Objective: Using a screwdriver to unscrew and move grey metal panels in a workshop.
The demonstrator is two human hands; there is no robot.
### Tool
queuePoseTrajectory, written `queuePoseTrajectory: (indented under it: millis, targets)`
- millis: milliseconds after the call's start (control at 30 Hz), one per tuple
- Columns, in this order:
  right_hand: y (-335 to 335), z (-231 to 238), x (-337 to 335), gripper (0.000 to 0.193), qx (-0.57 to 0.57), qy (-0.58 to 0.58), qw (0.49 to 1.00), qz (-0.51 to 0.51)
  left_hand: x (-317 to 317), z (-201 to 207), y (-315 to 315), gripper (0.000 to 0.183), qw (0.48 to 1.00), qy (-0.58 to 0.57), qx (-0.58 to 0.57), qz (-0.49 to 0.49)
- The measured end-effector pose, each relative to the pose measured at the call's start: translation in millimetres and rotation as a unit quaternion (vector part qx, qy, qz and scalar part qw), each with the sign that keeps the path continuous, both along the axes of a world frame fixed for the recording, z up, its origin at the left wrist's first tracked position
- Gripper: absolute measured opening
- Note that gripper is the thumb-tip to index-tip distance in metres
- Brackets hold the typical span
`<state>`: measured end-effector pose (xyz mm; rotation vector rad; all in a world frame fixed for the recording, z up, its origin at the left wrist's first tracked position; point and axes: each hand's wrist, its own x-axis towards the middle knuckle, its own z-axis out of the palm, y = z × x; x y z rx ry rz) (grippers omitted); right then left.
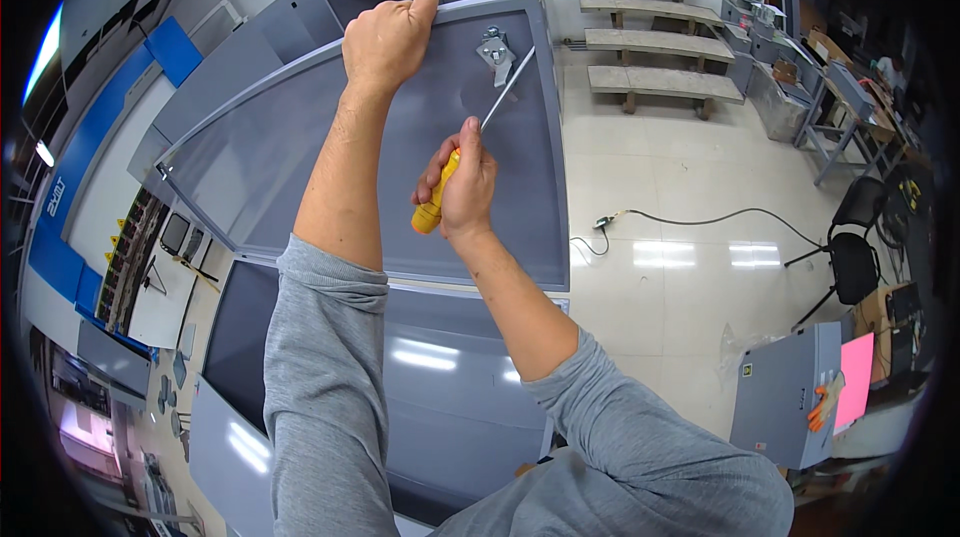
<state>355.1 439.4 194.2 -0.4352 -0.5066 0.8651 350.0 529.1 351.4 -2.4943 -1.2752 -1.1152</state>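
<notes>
My right hand (465,182) is wrapped round the yellow handle of a screwdriver (433,207), whose long metal shaft points up and to the right. The shaft's tip is close to the right-hand frame of a grey metal cabinet door (400,177); I cannot tell whether it touches. Just left of the tip, a metal latch (495,55) is fitted on the door's inner face. My left hand (388,40) is closed over the door's upper edge, thumb up, its fingers partly hidden.
Below the door lies another grey metal panel (440,347). Wooden-topped steps (660,42) stand at the far right. A black cable (720,222) runs over the tiled floor towards a black chair (855,247). A grey box (785,397) with orange gloves (826,402) is at lower right; a blue-and-white machine (95,177) is left.
</notes>
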Motion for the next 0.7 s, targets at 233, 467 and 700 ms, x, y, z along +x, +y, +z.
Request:
queuePoseTrajectory:
  millis: [233,467,700]
  targets:
    - [5.9,0.2,-1.3,0.055,-0.013,-0.012,1.000,-0.023,2.2,-3.2,1.9,0.072,1.000,-0.021,0.007,0.004]
    - [12.8,-2.2,0.5,0.056,-0.013,-0.017,0.999,-0.029,0.7,-0.4,2.9,0.073,1.000,-0.003,-0.008,-0.005]
    - [18.9,-9.1,5.6,0.058,0.000,-0.038,0.998,-0.043,2.8,-0.3,3.6,0.072,1.000,-0.003,-0.008,-0.009]
